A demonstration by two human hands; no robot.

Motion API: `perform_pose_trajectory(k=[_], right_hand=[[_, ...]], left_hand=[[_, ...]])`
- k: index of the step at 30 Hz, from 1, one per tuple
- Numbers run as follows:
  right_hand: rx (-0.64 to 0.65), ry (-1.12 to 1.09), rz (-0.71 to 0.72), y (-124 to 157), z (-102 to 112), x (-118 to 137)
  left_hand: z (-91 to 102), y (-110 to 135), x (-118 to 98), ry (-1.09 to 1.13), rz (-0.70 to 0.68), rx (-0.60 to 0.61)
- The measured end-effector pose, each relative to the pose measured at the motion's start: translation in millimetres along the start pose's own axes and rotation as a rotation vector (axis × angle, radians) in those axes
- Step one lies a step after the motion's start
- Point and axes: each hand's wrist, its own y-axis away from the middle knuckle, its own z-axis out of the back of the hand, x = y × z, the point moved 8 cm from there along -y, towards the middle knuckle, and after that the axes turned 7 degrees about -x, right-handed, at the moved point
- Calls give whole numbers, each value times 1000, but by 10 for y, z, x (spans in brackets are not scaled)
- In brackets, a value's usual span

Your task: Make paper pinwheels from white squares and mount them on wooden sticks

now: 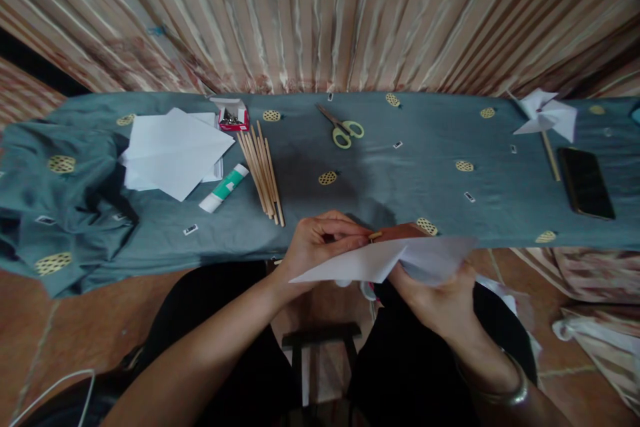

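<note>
My left hand (320, 240) pinches a thin wooden stick (376, 235) at the top of a folded white paper piece (385, 260) held just off the near edge of the table (380, 187). My right hand (440, 300) grips the same paper from below, fingers curled under its right flaps. A brownish part (400, 232) shows behind the paper's top edge; I cannot make out what it is. Both hands hover over my lap.
On the blue-green cloth lie a stack of white paper sheets (175, 150), a glue stick (224, 188), several wooden sticks (263, 170), a red box of pins (233, 117), green-handled scissors (344, 128), a finished white pinwheel (546, 117) and a black phone (585, 181). A striped curtain hangs behind.
</note>
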Motion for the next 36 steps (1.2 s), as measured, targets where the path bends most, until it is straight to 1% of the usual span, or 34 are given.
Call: perform_pose_trajectory(k=[2,4,6,8,12,18,26,31,33,36], right_hand=[[-56,-51,-168,4,-22,-168],[-74,-95,-340,19,-73,-323],[-83,-104,-443,31,-109,-421],[-104,-93,-492,35,-109,-480],[-111,-98,-506,34,-96,-544],[-83,-158,-483,6,-100,-589],[19,-243,-472,17,-168,-613],[82,-268,-464,23,-237,-636],[95,-253,-463,17,-260,-639],[74,-174,-488,8,-258,-666]], left_hand=[[3,-32,84,33,23,-37],[-3,-55,168,63,53,-66],[-10,-69,244,86,96,-87],[-13,-74,311,105,144,-104],[-22,-82,393,122,190,-116],[-8,-116,387,103,141,-117],[-6,-135,365,68,80,-91],[15,-136,348,5,53,-97],[37,-139,355,-12,58,-120],[69,-142,404,-6,100,-170]])
